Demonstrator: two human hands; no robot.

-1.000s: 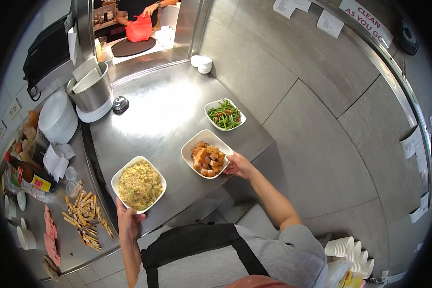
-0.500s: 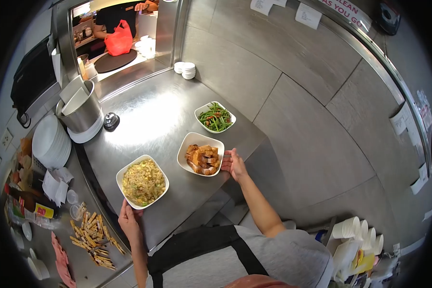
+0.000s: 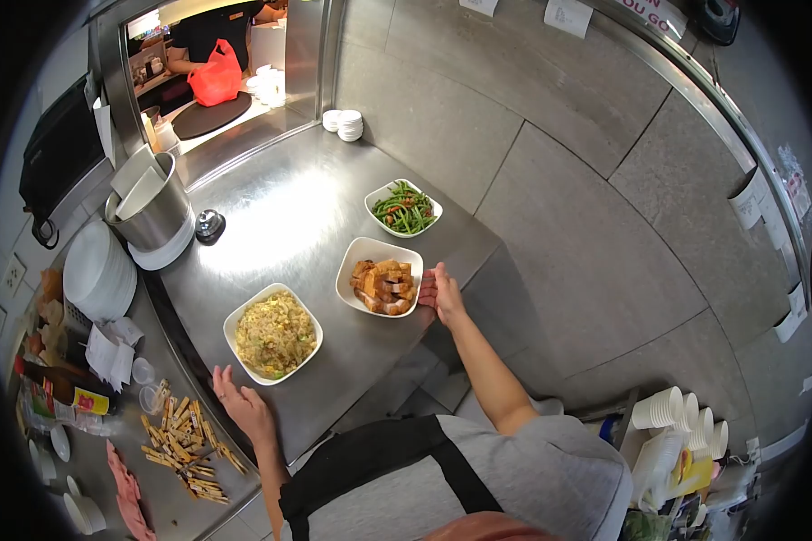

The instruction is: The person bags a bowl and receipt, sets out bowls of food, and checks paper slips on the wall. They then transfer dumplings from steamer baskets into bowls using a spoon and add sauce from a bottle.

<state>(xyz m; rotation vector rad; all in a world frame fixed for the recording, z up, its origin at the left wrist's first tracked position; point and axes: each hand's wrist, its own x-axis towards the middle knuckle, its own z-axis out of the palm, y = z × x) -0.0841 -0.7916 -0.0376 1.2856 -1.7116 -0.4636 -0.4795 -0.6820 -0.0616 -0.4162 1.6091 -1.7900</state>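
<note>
A square white bowl of fried rice [image 3: 273, 334] stands on the steel counter. Just below its left corner is my left hand [image 3: 244, 406], empty, fingers spread and apart from the bowl. My right hand [image 3: 442, 294] rests with outstretched fingers at the right side of a white bowl of sliced crispy fried meat [image 3: 382, 286]. Its fingertips seem to touch the rim; some are hidden behind the bowl. Farther back sits a white bowl of green beans [image 3: 406, 213], with neither hand on it.
The steel counter [image 3: 244, 243] carries a call bell [image 3: 209, 225], a metal container [image 3: 149, 198] and small stacked white dishes [image 3: 343, 124]. Stacked plates [image 3: 99, 270] and paper-wrapped sticks [image 3: 189, 446] lie left. Through the pass window, a person stands near a red bag [image 3: 216, 74].
My left hand has come away from the fried rice bowl, its fingers now spread. The right hand remains beside the meat bowl. The whole view has shifted slightly.
</note>
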